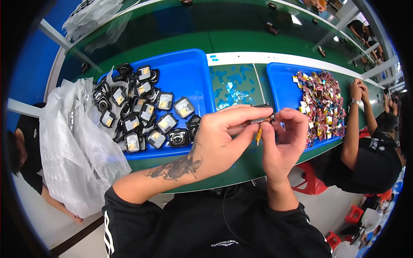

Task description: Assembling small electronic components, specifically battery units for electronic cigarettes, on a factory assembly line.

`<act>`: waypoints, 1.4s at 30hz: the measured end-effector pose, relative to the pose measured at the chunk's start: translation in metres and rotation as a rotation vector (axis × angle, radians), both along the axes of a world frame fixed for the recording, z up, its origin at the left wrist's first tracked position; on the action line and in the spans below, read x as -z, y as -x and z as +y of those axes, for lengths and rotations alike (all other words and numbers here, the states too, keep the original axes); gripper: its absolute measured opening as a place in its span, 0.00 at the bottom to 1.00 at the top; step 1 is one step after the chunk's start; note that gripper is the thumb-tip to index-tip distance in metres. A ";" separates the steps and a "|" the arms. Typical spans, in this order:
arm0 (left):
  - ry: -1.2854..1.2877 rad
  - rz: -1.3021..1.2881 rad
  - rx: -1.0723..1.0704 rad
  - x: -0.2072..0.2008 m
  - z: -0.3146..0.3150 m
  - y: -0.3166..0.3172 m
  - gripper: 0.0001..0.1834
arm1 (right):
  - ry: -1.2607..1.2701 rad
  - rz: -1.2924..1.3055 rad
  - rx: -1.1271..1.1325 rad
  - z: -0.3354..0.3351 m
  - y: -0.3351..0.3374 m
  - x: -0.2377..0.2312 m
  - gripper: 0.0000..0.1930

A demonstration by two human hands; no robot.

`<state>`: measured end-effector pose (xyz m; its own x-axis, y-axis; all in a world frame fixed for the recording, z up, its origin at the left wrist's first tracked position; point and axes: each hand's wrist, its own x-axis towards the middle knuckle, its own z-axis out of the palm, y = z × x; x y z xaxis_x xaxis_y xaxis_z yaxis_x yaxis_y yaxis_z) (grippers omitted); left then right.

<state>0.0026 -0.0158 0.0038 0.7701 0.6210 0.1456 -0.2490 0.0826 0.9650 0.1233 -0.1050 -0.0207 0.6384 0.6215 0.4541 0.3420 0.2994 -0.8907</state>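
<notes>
My left hand (221, 139) pinches a small dark electronic part (260, 121) between thumb and fingers, above the table's near edge. A dark flat piece shows at its upper side, and a short yellow strip (258, 136) hangs below. My right hand (282, 142) is closed in against the part's right end, thumb tip touching it and fingers curled; the fingers hide some of the part. Left of my hands, a blue tray (203, 81) holds several black watch-like cases (165, 101). To the right, another blue tray (282, 90) carries a heap of small reddish parts with yellow and white bits (322, 103).
Small blue film pieces (234, 88) lie scattered on the green table (219, 170) between the trays. Crumpled translucent plastic sheeting (71, 142) drapes over the left side. Behind a white rail (245, 57) runs a green belt (180, 41). A co-worker (370, 155) sits at the right.
</notes>
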 end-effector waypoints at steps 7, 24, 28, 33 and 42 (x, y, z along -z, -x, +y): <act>-0.072 -0.025 -0.114 0.004 0.003 -0.001 0.18 | 0.232 0.138 -0.249 0.009 -0.011 -0.021 0.21; -1.248 1.011 0.109 0.015 0.078 0.062 0.16 | 0.781 -0.473 0.026 0.230 -0.156 0.036 0.25; -1.223 1.044 0.114 -0.010 0.084 0.059 0.12 | 0.611 -0.611 0.088 0.202 -0.188 0.007 0.19; -0.863 0.511 -0.280 -0.033 0.089 0.041 0.05 | 0.605 -0.704 0.027 0.132 -0.214 -0.049 0.10; 0.289 0.074 -0.088 -0.015 0.064 0.012 0.08 | 0.960 -1.078 0.028 0.042 -0.227 -0.013 0.08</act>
